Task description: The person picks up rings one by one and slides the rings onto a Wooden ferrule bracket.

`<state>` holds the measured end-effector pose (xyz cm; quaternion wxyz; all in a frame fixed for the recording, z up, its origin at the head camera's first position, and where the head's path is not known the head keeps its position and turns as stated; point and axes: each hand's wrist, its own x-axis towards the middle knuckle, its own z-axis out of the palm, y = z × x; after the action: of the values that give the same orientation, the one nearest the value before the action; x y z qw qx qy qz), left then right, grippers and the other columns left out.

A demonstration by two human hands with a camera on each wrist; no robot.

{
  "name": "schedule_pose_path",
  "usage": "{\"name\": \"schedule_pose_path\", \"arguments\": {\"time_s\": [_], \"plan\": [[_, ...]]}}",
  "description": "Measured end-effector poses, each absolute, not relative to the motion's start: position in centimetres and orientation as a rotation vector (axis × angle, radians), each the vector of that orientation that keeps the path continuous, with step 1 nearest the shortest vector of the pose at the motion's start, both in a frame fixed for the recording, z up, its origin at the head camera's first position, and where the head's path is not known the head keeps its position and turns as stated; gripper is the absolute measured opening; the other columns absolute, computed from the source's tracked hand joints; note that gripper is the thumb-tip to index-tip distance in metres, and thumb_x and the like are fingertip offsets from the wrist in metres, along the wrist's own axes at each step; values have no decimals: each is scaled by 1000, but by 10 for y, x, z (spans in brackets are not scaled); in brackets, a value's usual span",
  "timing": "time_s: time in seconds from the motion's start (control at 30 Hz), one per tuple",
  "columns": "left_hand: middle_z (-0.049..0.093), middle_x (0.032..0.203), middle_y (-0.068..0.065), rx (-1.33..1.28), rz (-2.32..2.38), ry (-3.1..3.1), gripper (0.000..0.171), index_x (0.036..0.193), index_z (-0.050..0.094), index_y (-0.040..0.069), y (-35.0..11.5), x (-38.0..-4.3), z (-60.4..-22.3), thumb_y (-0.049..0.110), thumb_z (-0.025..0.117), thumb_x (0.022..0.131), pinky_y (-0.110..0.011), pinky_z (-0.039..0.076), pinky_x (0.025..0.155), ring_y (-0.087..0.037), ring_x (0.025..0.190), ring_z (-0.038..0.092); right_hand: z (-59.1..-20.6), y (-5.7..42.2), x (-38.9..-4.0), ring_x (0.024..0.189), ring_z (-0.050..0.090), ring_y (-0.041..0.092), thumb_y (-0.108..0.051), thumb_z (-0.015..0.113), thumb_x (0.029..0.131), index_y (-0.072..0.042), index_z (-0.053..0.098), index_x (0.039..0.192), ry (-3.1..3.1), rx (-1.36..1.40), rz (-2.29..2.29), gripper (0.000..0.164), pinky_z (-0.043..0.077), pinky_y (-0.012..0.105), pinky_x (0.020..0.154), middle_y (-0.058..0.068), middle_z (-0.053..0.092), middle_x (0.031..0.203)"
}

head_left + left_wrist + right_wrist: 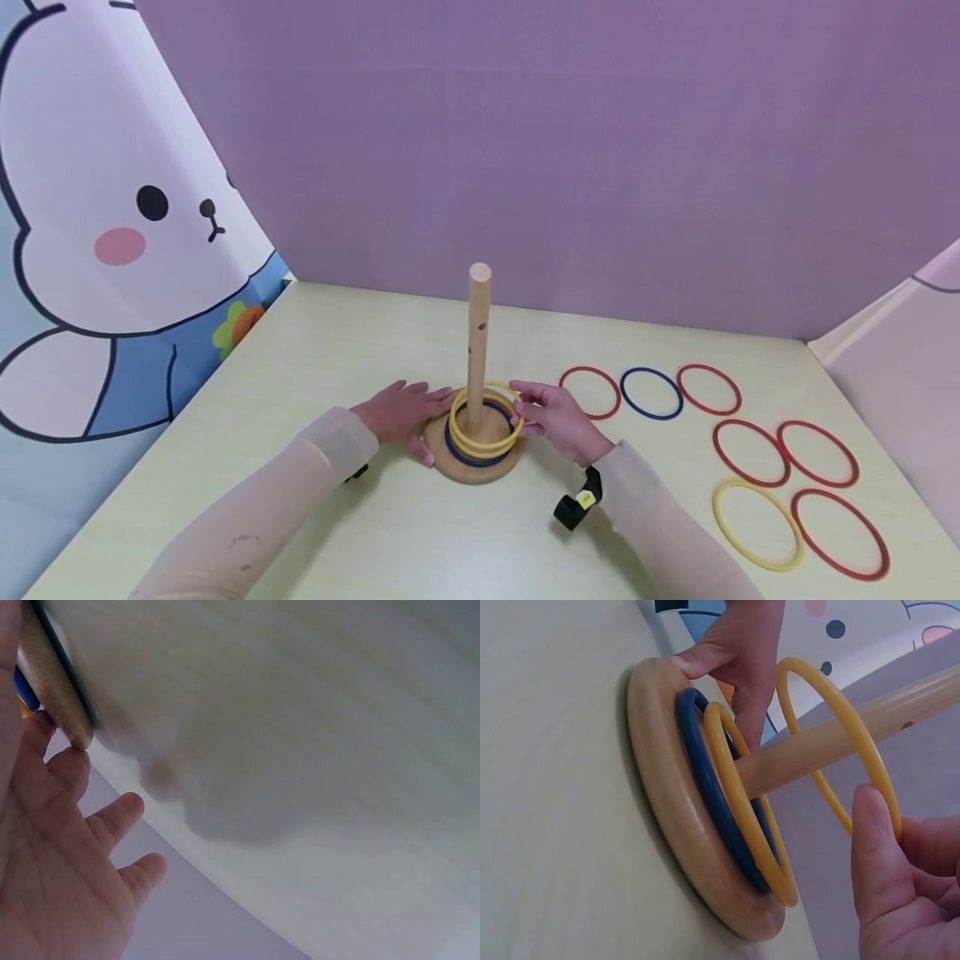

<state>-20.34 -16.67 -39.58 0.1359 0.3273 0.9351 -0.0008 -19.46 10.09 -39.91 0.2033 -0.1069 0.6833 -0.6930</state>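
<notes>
Head view: 1 peg stand [477,342], mid-table; 7 loose rings [788,468], right. From my remote post I note moving room left and near on the table [450,550], far edge well beyond the stand.

Left wrist view: left hand [64,862], fingers extended, touching the base [56,682], gripping nothing.

Right wrist view: right hand [911,900] pinching 1 yellow ring [847,712], tilted around the peg, above 1 lower yellow ring [735,791] and 1 blue ring [705,776]. Risks, I judge: early release, ring snagging askew; uneven pull, stand tipping.

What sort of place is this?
Possibly a play corner or filming booth: a plain purple backdrop behind a pale wood-grain table, a blue-and-white cartoon animal panel at the left, and a round-based wooden peg stand on the table.
</notes>
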Motion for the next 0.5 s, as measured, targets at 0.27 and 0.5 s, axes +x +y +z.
{"name": "schedule_pose_path", "arguments": {"time_s": [0.27, 0.5], "plan": [[34, 153, -10, 962, 19, 2708, 99, 149, 35, 10, -167, -205, -396, 53, 77, 71, -58, 28, 106, -40, 132, 37, -404, 99, -195, 79, 63, 14, 3, 52, 95, 15, 39, 137, 1934, -344, -1935, 45, 56, 23, 69, 10, 49, 94], [35, 152, -10, 975, 2, 2708, 99, 148, 36, 9, -167, -206, -398, 55, 77, 71, -58, 31, 105, -39, 131, 39, -406, 94, -196, 76, 62, 12, 6, 49, 96, 13, 40, 138, 1988, -218, -1865, 43, 56, 23, 68, 10, 48, 94]]}}
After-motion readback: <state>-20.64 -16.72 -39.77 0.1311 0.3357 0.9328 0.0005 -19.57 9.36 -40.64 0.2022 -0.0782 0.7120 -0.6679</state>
